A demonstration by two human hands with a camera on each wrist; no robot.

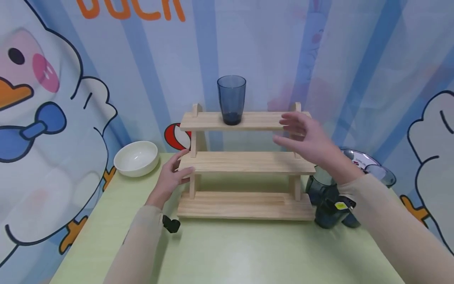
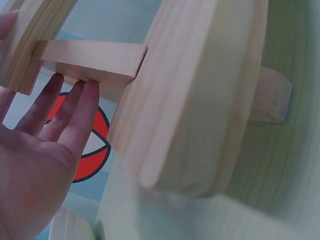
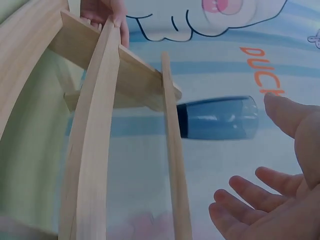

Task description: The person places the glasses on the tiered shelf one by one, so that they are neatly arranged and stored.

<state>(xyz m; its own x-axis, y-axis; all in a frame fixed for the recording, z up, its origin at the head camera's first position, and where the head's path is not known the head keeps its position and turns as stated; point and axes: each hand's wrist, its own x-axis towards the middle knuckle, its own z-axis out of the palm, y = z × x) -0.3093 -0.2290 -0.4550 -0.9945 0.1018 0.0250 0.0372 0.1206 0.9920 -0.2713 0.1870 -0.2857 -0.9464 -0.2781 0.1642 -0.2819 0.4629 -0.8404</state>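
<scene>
A three-tier wooden shelf rack stands on the table. On its top tier, left of the middle, an upright blue-grey drinking glass rests. My left hand holds the left end of the middle tier; in the left wrist view its fingers reach the side upright. Near the right end of the top tier is my right hand, fingers spread and nothing in its grasp. In the right wrist view, a gap separates the right hand from the glass.
A white bowl sits at the table's back left. Several dark glasses are grouped right of the rack, partly behind my right forearm. Behind them is a dish with a printed pattern. A duck-print curtain hangs behind the table.
</scene>
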